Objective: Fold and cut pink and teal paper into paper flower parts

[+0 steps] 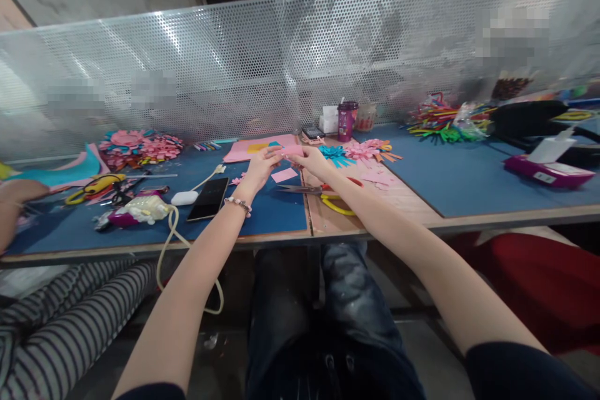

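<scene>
Both grips, left hand (263,165) and right hand (315,162), look pinched closed on a pink paper piece (294,150) between them; right of the grip, a turquoise fringed bundle (334,155) appears already cut, while pink sheets (237,151) behind it, leftward, seem uncut.

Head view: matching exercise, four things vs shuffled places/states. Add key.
1. Phone
2. Lidded cup
3. Beaded bracelet
4. Pink paper piece

A. Around the left wrist
B. Held between the left hand and the right hand
C. Lying on the blue table surface, screen dark
D. Purple, standing near the perforated metal panel

Pairs: 1-C, 2-D, 3-A, 4-B
</scene>
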Demonstrator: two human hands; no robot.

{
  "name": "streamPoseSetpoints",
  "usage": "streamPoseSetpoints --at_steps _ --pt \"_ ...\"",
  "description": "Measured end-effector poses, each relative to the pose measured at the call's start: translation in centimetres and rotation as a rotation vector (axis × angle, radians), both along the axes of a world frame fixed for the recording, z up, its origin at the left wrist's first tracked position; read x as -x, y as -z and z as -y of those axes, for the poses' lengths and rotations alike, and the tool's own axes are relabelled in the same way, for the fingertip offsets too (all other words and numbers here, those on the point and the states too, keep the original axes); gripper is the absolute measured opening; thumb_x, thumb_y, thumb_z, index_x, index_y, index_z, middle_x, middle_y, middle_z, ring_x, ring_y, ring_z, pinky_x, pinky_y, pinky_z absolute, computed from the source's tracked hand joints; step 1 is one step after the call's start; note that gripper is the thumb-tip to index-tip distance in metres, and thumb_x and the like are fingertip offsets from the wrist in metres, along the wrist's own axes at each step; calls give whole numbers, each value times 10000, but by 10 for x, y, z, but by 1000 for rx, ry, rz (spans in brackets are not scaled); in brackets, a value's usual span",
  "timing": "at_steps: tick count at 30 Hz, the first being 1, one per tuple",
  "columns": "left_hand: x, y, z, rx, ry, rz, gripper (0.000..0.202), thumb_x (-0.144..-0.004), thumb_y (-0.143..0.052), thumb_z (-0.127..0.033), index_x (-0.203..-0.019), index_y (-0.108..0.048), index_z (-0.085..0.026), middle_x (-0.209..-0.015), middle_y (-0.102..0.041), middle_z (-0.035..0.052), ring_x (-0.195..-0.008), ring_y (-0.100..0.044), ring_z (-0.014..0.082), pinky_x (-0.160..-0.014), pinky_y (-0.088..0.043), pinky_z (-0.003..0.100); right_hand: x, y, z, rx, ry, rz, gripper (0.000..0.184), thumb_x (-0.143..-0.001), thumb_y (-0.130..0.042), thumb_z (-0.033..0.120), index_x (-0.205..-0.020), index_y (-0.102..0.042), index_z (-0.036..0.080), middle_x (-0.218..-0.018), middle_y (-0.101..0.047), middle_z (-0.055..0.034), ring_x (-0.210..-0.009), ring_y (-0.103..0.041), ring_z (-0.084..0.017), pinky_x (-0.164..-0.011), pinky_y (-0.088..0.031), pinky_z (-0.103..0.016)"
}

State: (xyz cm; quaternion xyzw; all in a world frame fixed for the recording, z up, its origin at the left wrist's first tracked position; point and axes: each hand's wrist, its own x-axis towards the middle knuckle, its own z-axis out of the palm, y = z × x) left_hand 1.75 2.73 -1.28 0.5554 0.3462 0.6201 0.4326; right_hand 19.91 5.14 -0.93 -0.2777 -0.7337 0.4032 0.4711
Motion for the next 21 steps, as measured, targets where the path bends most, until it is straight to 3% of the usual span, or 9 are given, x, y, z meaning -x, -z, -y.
streamPoseSetpoints --at_steps 9,14,21 --pt "-4 -1 6 -33 -44 -48 393 -657 -827 -308 -998 -709 -152 -904 -723 75 -808 -658 166 -768 -503 295 0 -1 -1 70 -50 -34 326 -756 -765 406 -936 -717 139 -770 -716 -42 -707 -636 -139 -603 -501 -221" --pt "-3 -3 5 -2 -6 4 424 -630 -844 -314 -989 -709 -133 -869 -711 70 -799 -658 165 -803 -509 314 0 -4 0 79 -56 -56 286 -753 -755 393 -862 -717 131 -752 -713 -36 -688 -639 -132 -600 -498 -218" --pt "-1 -1 4 -10 -90 -34 347 -646 -831 -331 -922 -721 -150 -859 -714 62 -805 -666 173 -778 -517 303 0 -2 0 86 -73 -42 316 -756 -754 371 -951 -704 127 -857 -737 -57 -733 -642 -126 -611 -492 -209"
